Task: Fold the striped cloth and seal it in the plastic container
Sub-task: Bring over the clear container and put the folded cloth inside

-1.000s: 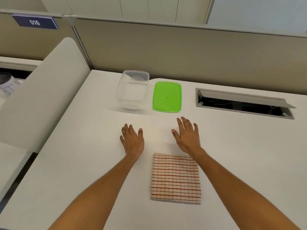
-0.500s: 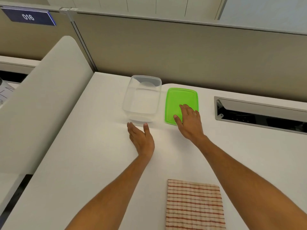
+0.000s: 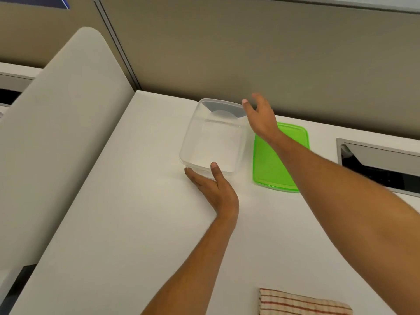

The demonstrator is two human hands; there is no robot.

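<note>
A clear plastic container point(image 3: 193, 142) stands empty on the white desk near the partition. My left hand point(image 3: 216, 187) rests against its near wall, thumb touching the rim, fingers spread. My right hand point(image 3: 261, 117) hovers open at the container's far right corner. The green lid point(image 3: 270, 169) lies flat just right of the container, partly under my right forearm. The folded red-striped cloth point(image 3: 302, 302) lies at the bottom edge of view, mostly cut off.
A tan partition wall point(image 3: 250, 53) runs close behind the container. A curved white divider point(image 3: 56, 133) borders the desk on the left. An open cable hatch point(image 3: 381, 164) is set into the desk at the right.
Both hands moved forward from beside the cloth to the container. The right hand left the green lid and reached the container's far corner. The left hand met the near wall.
</note>
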